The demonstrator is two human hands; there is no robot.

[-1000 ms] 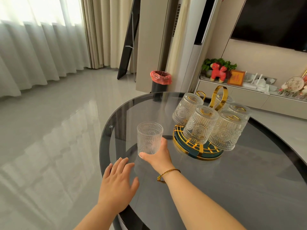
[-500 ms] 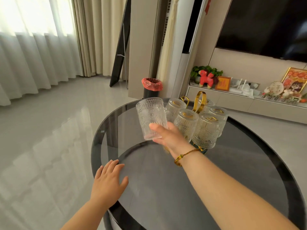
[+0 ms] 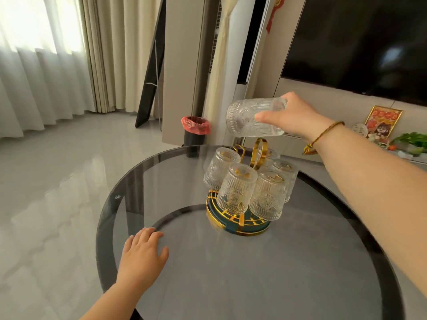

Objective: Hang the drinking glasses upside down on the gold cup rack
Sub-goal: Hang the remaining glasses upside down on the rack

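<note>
My right hand (image 3: 292,117) grips a ribbed clear drinking glass (image 3: 248,118), held on its side in the air above the gold cup rack (image 3: 240,224), its mouth pointing left. The rack has a round green-and-gold base and a gold loop handle (image 3: 260,152) at its centre. Several matching glasses (image 3: 235,190) hang upside down on its prongs. A bare gold prong (image 3: 239,148) shows at the rack's back left. My left hand (image 3: 143,256) lies flat, palm down, on the near left part of the round glass table (image 3: 231,273).
A black bin with a red liner (image 3: 195,132) stands on the floor behind the table. A low cabinet with ornaments (image 3: 383,125) and a dark television (image 3: 360,42) are at the right. Curtains hang at the left over a glossy floor.
My right hand has lifted the glass from the table, carried it up and to the right over the rack, and tipped it onto its side. My left hand stays flat on the table.
</note>
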